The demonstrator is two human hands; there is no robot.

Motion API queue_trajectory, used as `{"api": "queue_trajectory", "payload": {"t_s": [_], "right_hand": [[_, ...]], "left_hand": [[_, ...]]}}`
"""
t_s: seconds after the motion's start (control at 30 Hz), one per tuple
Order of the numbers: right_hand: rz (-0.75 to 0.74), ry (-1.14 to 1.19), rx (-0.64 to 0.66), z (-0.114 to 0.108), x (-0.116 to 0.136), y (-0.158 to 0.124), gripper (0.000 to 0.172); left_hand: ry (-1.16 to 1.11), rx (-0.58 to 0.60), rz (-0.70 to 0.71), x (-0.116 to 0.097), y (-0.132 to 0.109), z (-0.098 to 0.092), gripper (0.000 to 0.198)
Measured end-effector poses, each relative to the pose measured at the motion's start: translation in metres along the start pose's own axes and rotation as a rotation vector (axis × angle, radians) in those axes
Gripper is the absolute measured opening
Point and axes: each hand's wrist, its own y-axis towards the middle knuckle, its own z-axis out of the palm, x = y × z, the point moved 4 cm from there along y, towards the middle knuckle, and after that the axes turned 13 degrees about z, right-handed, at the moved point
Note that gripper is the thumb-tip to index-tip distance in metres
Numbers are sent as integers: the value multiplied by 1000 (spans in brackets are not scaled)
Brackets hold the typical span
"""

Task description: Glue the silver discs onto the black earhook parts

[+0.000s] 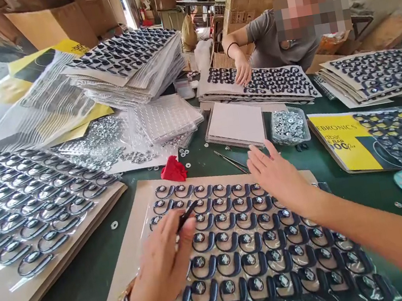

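My left hand [169, 261] is closed around a slim black tool [187, 214]; its full shape is hidden by the fingers. It hovers over the left part of a brown card sheet [128, 270], which carries rows of dark blue curved pieces with silvery round centres [250, 258] under clear film. Over the sheet's far right edge, my right hand [280, 178] is open, fingers spread, with nothing visible in it. Metal tweezers [230, 161] lie just beyond the sheet, near the right fingertips. A red crumpled cloth-like thing [173, 169] sits at its far left edge.
Stacked sheets of similar pieces stand at left [33, 209], far left [127, 55] and right [384, 71]. A clear tub [289, 126] holds metal washers; loose washers [99, 142] lie left. Opposite, a person's hand [242, 70] touches another stack. A yellow printed box [341, 140] lies right.
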Motion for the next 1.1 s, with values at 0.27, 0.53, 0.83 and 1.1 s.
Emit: {"api": "queue_trajectory", "payload": {"t_s": [0.27,0.53,0.83,1.1], "right_hand": [[5,229,-196,3,-32,59,14],[189,1808,230,16,71,136,46],[224,1875,394,48,44,112,38],[557,2148,503,74,11,87,49]], "left_hand": [[122,-106,-211,63,37,-26,32],[306,173,-404,135,75,-7,44],[388,251,-397,134,82,4,31],[259,42,-163,81,62,-22,36]]}}
